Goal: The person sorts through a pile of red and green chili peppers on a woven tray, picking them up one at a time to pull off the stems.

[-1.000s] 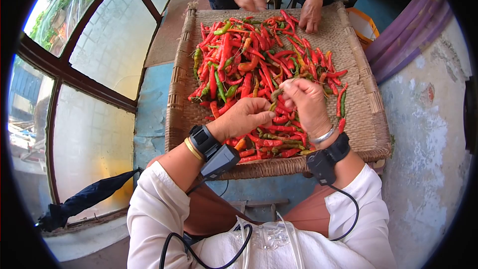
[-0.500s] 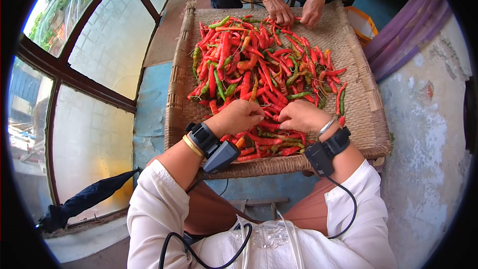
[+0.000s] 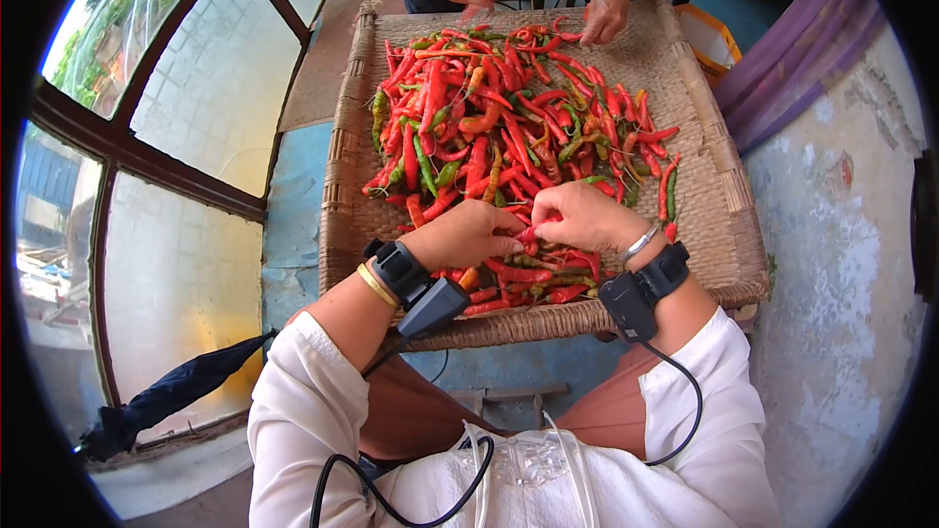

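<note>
A heap of chili peppers [image 3: 479, 122], mostly red with some green ones, lies on a woven tray [image 3: 699, 225]. At the near side of the heap, my left hand [image 3: 471, 235] is closed with its fingertips on a red chili pepper [image 3: 531, 233]. Facing it, my right hand [image 3: 587, 217] pinches the same pepper from the other side. The fingers hide most of this pepper. More red and greenish peppers [image 3: 528, 279] lie just below my hands, near the tray's front edge.
Across the tray sits another person, whose hands [image 3: 608, 8] work at the far edge; one is blurred. Paned windows [image 3: 186, 264] and a folded dark umbrella [image 3: 176, 396] are at left. On the right are a peeling wall [image 3: 831, 274] and a purple curtain [image 3: 797, 59].
My hands have come together at a red pepper, the right one moving slightly left and up. The other person's one hand has swung away to the left with a red pepper.
</note>
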Action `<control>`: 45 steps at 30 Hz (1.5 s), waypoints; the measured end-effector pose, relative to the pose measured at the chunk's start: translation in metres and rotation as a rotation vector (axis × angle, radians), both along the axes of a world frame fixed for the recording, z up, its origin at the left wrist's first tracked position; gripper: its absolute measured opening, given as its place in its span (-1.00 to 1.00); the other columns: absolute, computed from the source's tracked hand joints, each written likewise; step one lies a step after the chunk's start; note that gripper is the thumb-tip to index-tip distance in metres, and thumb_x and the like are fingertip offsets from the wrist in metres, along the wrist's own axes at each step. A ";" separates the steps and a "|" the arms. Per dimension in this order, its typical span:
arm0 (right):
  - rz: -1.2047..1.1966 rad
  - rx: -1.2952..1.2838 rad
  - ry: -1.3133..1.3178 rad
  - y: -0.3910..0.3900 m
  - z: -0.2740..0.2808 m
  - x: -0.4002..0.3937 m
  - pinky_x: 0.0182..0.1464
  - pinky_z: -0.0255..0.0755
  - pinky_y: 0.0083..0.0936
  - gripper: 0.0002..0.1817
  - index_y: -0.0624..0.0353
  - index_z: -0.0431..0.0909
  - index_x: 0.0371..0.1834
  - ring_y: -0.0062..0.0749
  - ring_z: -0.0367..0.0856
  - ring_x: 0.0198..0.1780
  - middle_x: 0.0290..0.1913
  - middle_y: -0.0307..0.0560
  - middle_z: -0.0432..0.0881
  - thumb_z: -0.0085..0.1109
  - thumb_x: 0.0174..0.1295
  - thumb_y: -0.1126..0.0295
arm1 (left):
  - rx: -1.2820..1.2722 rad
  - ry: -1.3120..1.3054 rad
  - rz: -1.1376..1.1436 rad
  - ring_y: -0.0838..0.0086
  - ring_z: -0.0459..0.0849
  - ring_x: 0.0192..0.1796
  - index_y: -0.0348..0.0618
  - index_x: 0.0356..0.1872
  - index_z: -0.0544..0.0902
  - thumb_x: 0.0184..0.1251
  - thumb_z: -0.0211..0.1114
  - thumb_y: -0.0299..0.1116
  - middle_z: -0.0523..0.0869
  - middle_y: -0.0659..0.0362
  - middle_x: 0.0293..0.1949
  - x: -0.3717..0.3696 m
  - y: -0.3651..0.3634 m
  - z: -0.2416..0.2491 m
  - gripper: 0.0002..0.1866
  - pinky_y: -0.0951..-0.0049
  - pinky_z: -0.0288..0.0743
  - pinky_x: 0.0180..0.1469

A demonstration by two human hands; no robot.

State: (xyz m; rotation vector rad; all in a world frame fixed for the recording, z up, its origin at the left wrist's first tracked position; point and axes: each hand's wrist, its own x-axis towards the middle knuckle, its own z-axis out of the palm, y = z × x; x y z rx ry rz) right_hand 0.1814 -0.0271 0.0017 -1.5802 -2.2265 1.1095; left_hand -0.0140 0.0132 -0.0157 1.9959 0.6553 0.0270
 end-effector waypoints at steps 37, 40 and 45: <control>-0.068 0.230 0.333 -0.017 0.005 -0.023 -0.29 0.41 -0.41 -0.71 0.26 0.49 -0.34 -0.22 0.56 -0.37 -0.44 0.03 0.56 0.26 -0.11 0.35 | 0.276 -0.028 0.109 0.16 0.58 -0.45 -0.18 -0.33 0.59 -0.12 0.28 -0.36 0.57 -0.02 -0.54 -0.007 0.000 0.018 -0.75 0.33 0.43 -0.38; -0.151 0.245 0.368 -0.017 0.010 -0.025 -0.35 0.41 -0.43 -0.76 0.26 0.46 -0.42 -0.26 0.55 -0.43 -0.48 0.00 0.55 0.26 -0.11 0.37 | 0.304 -0.091 0.183 0.18 0.57 -0.47 -0.18 -0.34 0.59 -0.14 0.31 -0.36 0.58 0.00 -0.53 -0.004 -0.002 0.018 -0.74 0.34 0.42 -0.39; -0.201 0.270 0.454 -0.016 0.011 -0.024 -0.48 0.38 -0.53 -0.85 0.26 0.46 -0.47 -0.44 0.52 -0.57 -0.60 -0.08 0.52 0.20 -0.05 0.45 | 0.488 -0.370 0.152 0.41 0.55 -0.48 -0.21 -0.33 0.57 -0.07 0.34 -0.40 0.58 0.14 -0.54 -0.001 -0.001 0.007 -0.77 0.45 0.42 -0.39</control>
